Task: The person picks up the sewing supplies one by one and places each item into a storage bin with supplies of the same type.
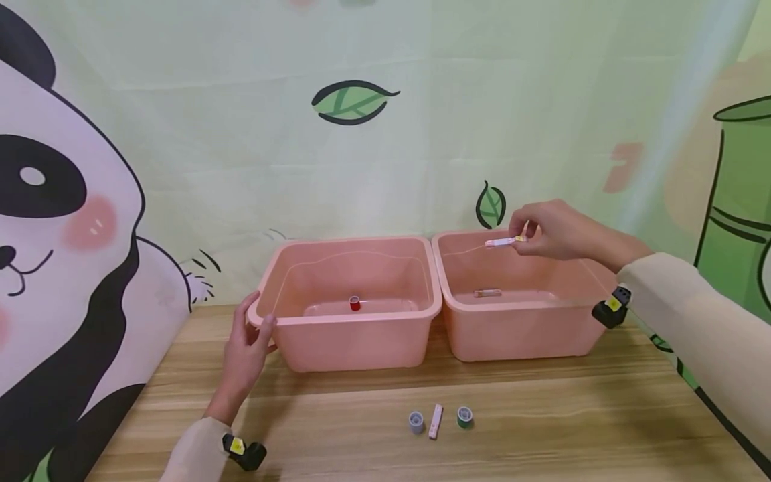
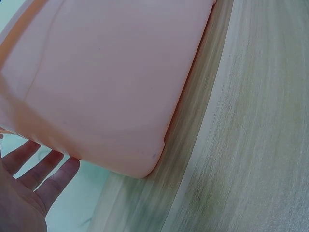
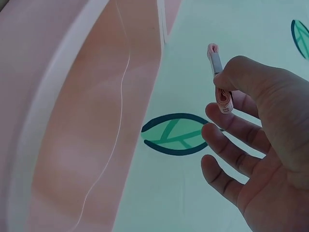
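Note:
Above the right pink bin, my right hand pinches a folded measuring tape between thumb and fingertips. In the right wrist view the tape shows looped ends and a pale band, and the other fingers are spread below it. A similar folded tape lies on that bin's floor. My left hand holds the left pink bin at its front left corner, thumb at the rim and fingers against the side. Inside the left bin is a small red cylinder with a pale top, like a thread spool.
On the wooden table, in front of the bins, lie a grey spool-like cylinder, another folded tape and a green spool-like cylinder. The bins stand side by side against a printed cloth backdrop.

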A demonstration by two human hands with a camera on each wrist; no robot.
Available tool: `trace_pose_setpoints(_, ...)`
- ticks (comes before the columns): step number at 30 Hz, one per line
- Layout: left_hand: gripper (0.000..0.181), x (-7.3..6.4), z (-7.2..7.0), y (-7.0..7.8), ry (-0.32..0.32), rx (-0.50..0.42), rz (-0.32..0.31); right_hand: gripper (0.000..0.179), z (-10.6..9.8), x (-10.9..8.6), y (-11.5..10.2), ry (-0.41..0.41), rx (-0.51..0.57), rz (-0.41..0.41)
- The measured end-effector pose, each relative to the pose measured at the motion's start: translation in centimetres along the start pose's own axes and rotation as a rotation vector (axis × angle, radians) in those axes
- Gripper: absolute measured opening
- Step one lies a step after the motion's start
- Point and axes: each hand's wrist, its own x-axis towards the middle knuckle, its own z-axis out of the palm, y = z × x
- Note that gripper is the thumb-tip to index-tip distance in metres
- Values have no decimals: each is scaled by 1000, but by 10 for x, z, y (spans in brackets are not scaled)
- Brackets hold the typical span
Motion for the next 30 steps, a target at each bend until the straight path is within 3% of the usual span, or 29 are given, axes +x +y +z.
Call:
trace_pose_setpoints(14,64,-1,-1,1,2,-17,-2,6,4,21,18,-48,5,88)
trace_pose_setpoints(30,63,-3,1,1,17,-8,11,4,16,35,42,-76,34,113)
